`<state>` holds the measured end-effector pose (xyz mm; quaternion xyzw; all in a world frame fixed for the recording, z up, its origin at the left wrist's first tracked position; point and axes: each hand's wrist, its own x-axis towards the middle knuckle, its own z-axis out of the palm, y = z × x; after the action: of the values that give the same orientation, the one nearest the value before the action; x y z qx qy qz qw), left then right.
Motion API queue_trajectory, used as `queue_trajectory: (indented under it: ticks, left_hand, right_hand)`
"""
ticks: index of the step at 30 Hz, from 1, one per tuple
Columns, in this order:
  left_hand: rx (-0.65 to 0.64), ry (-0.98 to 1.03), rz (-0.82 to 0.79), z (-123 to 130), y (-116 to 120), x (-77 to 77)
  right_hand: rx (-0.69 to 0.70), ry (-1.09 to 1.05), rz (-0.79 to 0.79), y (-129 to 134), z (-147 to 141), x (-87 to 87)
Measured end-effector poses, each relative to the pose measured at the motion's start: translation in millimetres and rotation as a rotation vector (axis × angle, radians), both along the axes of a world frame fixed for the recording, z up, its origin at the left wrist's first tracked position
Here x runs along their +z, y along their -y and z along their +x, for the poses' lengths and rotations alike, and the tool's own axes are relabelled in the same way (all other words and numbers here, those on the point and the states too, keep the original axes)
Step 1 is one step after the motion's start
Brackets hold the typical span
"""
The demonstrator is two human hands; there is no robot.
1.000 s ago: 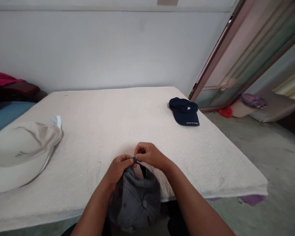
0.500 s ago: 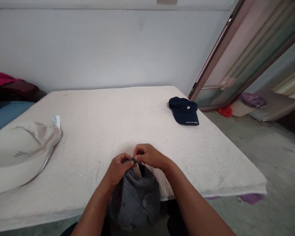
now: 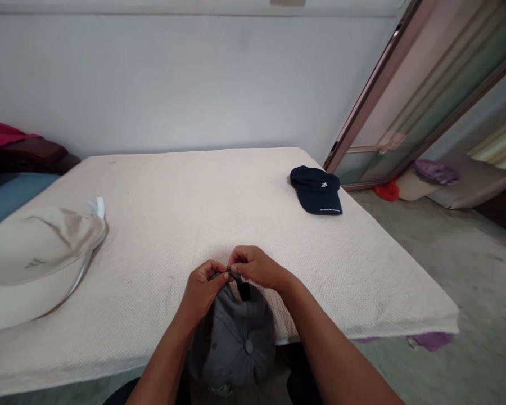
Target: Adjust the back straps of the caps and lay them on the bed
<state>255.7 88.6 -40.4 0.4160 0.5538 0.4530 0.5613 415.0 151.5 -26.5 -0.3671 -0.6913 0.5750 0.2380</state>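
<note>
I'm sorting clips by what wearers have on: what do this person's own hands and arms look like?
The left hand and right hand are ungloved, with no ring visible. The left forearm and right forearm are slender, tapering toward the wrists, with no sleeve, watch or band in view. Finer skin markings are too small to tell.

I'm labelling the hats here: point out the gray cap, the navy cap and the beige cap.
Gray cap (image 3: 238,341): head view, on the crown.
Navy cap (image 3: 319,198): head view, on the brim.
Beige cap (image 3: 42,251): head view, on the crown's front.
</note>
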Motion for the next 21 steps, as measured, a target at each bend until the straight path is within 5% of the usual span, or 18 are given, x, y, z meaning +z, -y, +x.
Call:
queue_trajectory:
  ticks: [14,21]
  left_hand:
    - [0.079,0.010,-0.101,5.5,-2.0,-4.3]
    - [0.100,0.062,-0.131,5.0,-3.8,-2.4]
  right_hand:
    - [-0.020,-0.022,-0.088,2.9,-6.2,1.6]
    - [0.030,0.009,0.024,6.5,-2.2,2.9]
